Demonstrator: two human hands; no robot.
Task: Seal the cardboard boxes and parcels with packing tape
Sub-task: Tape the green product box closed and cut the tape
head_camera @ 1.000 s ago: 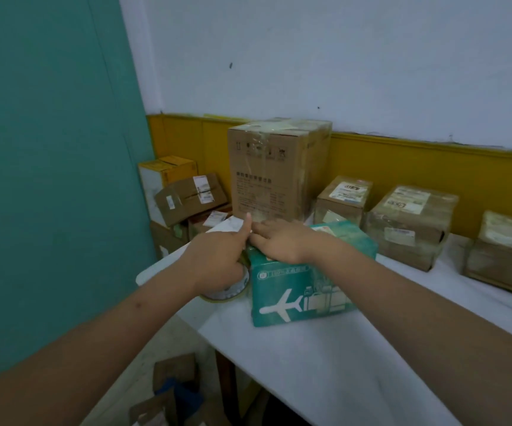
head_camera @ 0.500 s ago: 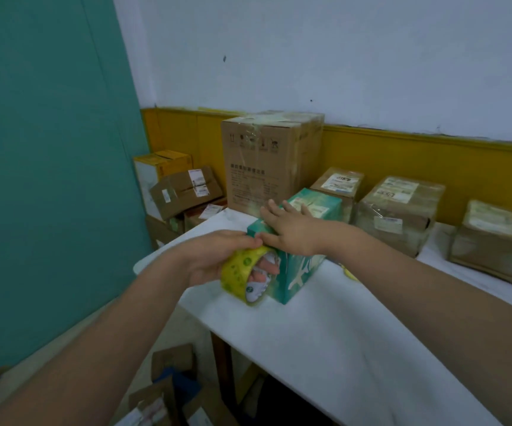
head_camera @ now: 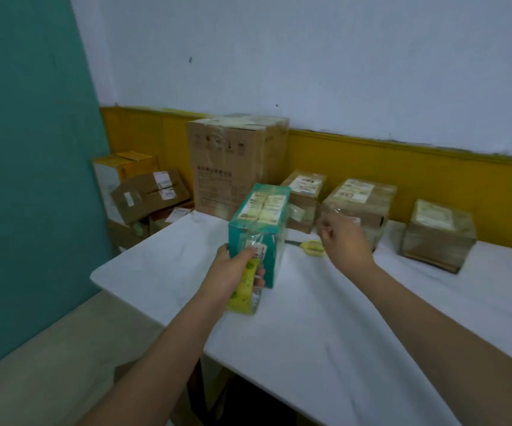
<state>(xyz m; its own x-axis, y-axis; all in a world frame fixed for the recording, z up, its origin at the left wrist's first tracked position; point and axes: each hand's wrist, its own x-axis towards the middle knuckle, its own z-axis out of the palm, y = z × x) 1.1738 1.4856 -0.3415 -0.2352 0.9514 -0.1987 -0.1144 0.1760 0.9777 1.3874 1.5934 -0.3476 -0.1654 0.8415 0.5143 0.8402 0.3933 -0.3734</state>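
A teal box [head_camera: 259, 229] with shipping labels on top stands on the white table [head_camera: 325, 327]. My left hand [head_camera: 233, 272] grips a yellow-green roll of packing tape [head_camera: 244, 292] pressed against the box's near face, where clear tape shows. My right hand [head_camera: 344, 241] hovers to the right of the box, fingers loosely curled and holding nothing. Yellow-handled scissors [head_camera: 311, 246] lie on the table between the box and my right hand.
A tall taped cardboard box [head_camera: 236, 164] stands behind the teal one. Three taped brown parcels [head_camera: 305, 198], [head_camera: 359, 207], [head_camera: 437, 235] sit along the yellow wall. More boxes [head_camera: 147, 195] are piled off the table's left end, by the teal wall.
My right hand has lifted off the teal box and moved right. The box has turned so its narrow face points at me. My left hand has drawn the roll down that face.
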